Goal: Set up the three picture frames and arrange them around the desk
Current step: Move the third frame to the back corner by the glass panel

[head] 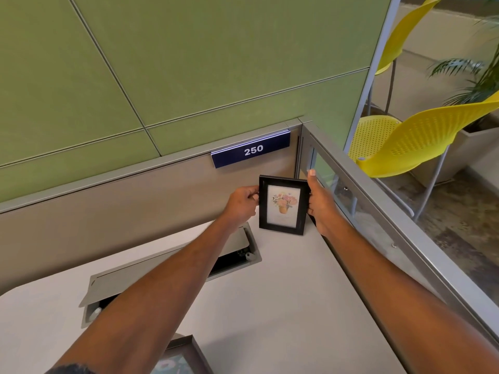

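Green wall panels (pixel 162 63) fill the upper left of the frame, and below them a grey-beige partition (pixel 108 206) runs behind a pale desk (pixel 283 292). One blue number plate (pixel 251 149) reading 250 hangs on that partition, just right of centre. Along the right side a glass-and-metal screen (pixel 378 211) borders the desk, and beyond it, in the upper right, stand two yellow perforated chairs (pixel 421 141) and one potted palm (pixel 480 76). One long cable tray with a metal flap (pixel 167 268) is sunk into the desk at centre left.

Two picture frames are in sight. The first, a black frame (pixel 283 205) with a print of flowers in a pot, stands upright in the far corner of the desk, just right of centre, its lower edge on or very near the surface; from here I cannot quite tell whether it already rests there. The second frame (pixel 181 357) lies at the bottom edge of the picture, partly cut off and partly hidden behind the left forearm.

Two bare hands hold the black frame, one at each side. The left hand (pixel 241 203) has its fingers curled, the thumb and fingertips pinching the frame's left edge near the top. The right hand (pixel 320 203) lies flat along the right edge, its thumb (pixel 312 176) pointing up at the top right corner, the other fingers wrapped round behind the frame and mostly hidden.
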### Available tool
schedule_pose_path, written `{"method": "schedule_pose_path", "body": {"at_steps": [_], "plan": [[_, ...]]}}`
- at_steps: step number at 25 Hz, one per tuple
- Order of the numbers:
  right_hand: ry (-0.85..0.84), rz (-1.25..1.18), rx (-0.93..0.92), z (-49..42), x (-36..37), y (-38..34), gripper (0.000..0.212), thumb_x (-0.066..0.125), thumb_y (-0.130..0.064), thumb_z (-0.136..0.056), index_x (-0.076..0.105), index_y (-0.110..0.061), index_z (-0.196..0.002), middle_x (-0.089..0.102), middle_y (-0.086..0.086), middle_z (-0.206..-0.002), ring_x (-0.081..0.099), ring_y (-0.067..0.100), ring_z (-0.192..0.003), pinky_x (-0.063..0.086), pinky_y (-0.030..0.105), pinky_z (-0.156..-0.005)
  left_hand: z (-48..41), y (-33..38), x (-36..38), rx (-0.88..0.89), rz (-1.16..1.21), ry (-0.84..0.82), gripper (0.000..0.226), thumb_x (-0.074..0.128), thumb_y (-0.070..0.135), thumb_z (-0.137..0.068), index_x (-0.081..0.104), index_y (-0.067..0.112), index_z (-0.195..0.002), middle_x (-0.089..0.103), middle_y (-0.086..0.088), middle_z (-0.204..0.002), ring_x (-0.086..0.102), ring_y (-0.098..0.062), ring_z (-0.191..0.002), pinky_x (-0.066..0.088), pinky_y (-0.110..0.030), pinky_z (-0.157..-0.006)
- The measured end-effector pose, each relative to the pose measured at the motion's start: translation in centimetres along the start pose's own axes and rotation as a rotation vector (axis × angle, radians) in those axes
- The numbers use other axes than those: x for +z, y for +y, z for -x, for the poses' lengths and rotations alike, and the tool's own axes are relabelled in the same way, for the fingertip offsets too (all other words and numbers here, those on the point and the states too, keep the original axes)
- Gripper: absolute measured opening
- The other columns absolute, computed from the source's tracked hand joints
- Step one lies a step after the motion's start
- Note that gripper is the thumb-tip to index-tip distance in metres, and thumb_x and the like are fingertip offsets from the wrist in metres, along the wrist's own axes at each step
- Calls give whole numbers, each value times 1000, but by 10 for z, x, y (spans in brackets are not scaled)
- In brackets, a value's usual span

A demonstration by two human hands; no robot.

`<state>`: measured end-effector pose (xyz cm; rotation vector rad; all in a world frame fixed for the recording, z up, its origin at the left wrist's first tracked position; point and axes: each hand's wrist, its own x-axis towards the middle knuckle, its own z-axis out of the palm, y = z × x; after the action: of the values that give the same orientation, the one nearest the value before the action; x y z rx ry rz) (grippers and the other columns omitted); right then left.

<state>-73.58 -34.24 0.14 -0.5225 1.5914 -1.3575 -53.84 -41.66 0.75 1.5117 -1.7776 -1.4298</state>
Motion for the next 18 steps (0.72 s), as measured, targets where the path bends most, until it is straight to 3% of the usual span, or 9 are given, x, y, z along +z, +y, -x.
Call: {"method": "schedule_pose_path", "body": {"at_steps": [5,10,16,18], "plan": [[-19,6,11,-4,3,0,56,48,-78,-98,74,-29,-105,83,2,-106,76,22,-106,57,44,-98,-8,-3,-1,-4,15,3,43,43,8,-115,71,24,-143,77,-7,-135,72,-27,-127,54,-38,-86],[-4,25,-1,-2,3,1,56,44,-78,-99,74,-30,-101,82,3,-107,76,22,-106,55,48,-105,-11,-6,0,1,18,7,43,44,7,-115,69,23,-145,77,-5,-136,72,-25,-129,56,-40,-92],[36,90,-30,12,0,2,57,48,-83,-94,76,-33,-92,84,-8,-84,78,14,-92,60,39,-90,4,-4,-7,-2,50,59,41,44,8,-116,62,17,-152,73,-2,-133,71,-23,-125,57,-37,-91],[80,125,-44,21,-1,4,54,50,-81,-95,75,-33,-91,83,-6,-89,76,13,-92,59,38,-86,12,0,-16,27,33,97,39,46,7,-115,66,16,-147,72,-3,-131,69,-23,-121,58,-36,-90]]}}
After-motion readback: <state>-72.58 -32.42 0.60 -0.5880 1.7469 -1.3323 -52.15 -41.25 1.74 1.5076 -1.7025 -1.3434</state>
